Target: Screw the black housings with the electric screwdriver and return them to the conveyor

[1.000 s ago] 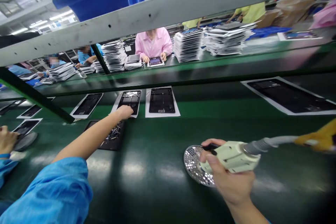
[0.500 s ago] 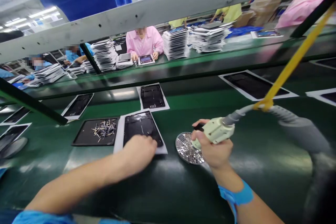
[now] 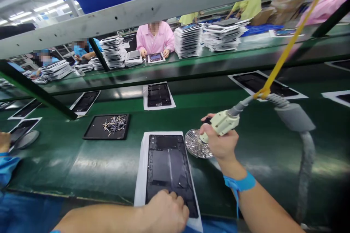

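Observation:
A black tablet housing (image 3: 168,160) lies on a white sheet (image 3: 140,174) on the bench in front of me. My left hand (image 3: 166,211) is at its near end, fingers curled over the lower part and fingertips hidden. My right hand (image 3: 221,140) is wrapped round a pale-green tool handle (image 3: 225,122) with a grey cable at its back. At the tool's front sits a round metal disc (image 3: 198,143) full of small holes, close beside the housing's upper right edge. A blue band circles my right wrist.
A black tray (image 3: 93,127) of small loose pieces stands left of the housing. Further housings on sheets, one of them a tablet housing (image 3: 158,94), lie along the green belt. A yellow strap (image 3: 290,47) holds up the cable. Another person's hand (image 3: 4,142) is at far left.
My left hand has drawn the tablet housing and its sheet toward me and to the right, away from the tray. The tool stays in my right hand, with its disc near the housing.

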The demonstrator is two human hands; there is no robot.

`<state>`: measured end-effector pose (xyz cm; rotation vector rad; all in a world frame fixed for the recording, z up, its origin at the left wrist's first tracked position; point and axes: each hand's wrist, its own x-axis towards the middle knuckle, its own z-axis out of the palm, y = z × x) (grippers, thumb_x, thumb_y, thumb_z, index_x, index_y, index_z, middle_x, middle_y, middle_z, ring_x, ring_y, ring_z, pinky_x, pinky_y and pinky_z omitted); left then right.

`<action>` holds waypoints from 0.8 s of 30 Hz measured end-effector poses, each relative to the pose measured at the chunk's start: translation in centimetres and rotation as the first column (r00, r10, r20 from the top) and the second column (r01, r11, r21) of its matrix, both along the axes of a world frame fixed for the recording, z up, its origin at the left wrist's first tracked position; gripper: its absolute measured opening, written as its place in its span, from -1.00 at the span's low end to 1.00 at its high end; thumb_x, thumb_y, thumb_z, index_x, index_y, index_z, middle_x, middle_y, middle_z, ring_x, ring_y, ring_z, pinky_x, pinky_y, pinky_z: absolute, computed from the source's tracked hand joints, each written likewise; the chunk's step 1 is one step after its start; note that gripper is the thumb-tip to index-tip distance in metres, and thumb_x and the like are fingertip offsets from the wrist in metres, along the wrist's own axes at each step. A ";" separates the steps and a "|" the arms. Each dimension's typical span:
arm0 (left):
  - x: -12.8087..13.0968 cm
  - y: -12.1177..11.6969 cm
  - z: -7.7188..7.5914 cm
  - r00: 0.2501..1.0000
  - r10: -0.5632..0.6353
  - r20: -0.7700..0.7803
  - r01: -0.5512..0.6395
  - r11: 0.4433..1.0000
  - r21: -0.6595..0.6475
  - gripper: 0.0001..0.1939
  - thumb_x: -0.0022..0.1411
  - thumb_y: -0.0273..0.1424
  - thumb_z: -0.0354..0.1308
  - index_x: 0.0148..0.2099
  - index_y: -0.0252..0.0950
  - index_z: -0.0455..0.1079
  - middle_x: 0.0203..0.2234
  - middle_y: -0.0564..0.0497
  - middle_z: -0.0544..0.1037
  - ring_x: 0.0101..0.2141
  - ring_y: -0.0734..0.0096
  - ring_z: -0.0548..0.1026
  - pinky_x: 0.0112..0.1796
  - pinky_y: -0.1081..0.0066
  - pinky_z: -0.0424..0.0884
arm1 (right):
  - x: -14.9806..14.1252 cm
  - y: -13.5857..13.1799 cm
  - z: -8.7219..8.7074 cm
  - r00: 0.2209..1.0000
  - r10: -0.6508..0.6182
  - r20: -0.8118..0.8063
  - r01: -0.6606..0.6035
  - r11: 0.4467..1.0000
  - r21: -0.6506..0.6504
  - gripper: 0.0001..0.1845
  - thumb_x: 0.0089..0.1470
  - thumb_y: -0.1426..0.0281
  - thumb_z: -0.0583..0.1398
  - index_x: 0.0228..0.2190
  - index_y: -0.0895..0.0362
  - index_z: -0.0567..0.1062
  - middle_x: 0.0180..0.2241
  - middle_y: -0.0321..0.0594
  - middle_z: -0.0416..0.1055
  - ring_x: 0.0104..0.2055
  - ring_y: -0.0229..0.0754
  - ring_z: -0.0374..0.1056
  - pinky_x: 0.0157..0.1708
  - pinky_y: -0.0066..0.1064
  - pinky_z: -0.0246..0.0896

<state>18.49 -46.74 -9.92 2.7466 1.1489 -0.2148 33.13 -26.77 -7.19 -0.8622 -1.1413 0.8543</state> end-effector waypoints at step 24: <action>-30.9 8.4 5.9 0.458 0.872 -0.174 -0.860 0.484 0.162 -0.73 0.25 -0.49 0.05 -0.28 -0.20 0.60 -0.22 -0.10 0.68 -0.14 0.19 0.60 -0.05 0.38 0.42 | 0.4 0.1 -0.3 0.996 -0.033 0.082 0.032 0.999 0.014 -0.77 -0.09 0.37 0.39 -0.32 0.10 0.54 -0.58 -0.26 0.49 -0.56 -0.11 0.43 -0.42 -0.18 0.39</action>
